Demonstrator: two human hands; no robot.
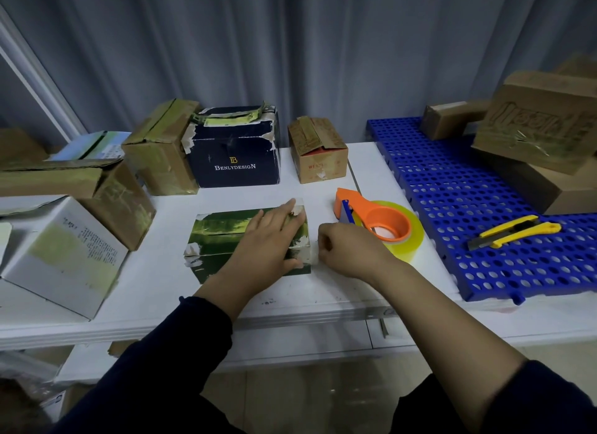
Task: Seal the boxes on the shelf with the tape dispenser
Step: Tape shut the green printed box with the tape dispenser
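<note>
- Your left hand lies flat on the right half of the green box, fingers straight and spread, pressing the top down.
- Your right hand sits against the right end of that box with its fingers curled. I cannot tell whether they pinch a tape end or nothing at all.
- The green box rests on the white shelf in front of you, with its long axis running left to right.
- The tape dispenser, orange with a yellowish roll, lies on the shelf just right of the green box and slightly behind it, and neither hand holds it.
- It is just beyond your right knuckles, so your right hand is plainly the nearer one. The pick-up looks like a short reach back and right while the left hand keeps the box down.
- Behind the green box stand a dark blue box with torn tape on top and a small brown box with its flaps slightly raised. What is inside either is hidden.
- Left of the green box a white box sits tilted and closed.
- Far right of the green box, past the dispenser, yellow utility knives lie on a blue perforated mat.
</note>
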